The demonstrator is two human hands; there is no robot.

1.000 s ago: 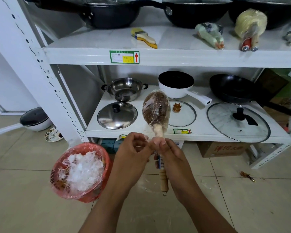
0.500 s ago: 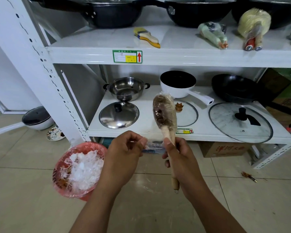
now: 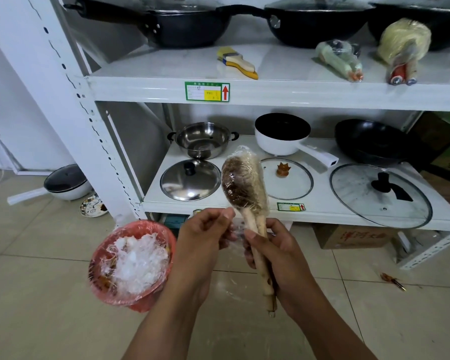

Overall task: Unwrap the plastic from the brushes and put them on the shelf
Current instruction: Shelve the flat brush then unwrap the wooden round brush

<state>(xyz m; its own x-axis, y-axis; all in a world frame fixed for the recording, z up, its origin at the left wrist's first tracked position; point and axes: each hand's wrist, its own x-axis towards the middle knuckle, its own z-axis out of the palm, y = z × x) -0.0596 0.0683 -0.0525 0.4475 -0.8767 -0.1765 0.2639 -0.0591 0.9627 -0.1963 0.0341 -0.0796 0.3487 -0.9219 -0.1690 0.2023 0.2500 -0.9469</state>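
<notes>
Peeling stage, head view: right hand [image 3: 278,255] curls fingers round wooden handles of brush bundle [image 3: 242,180], bristle end up, just above both hands. Left hand [image 3: 205,242] pinches loose plastic film [image 3: 235,231] just left of handles. Advice: grip handles firmly, draw film leftward and around, not up into bristles. Red bin [image 3: 138,305] just left of left hand likely takes film. Shelf [image 3: 322,94] beyond hands.

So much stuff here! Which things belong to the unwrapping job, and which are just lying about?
Job: held brushes, plastic wrap, left hand, right hand, red bin, upper shelf, wrapped bundles there.
Lying about: black woks, steel pot, glass lid, cardboard box.
</notes>
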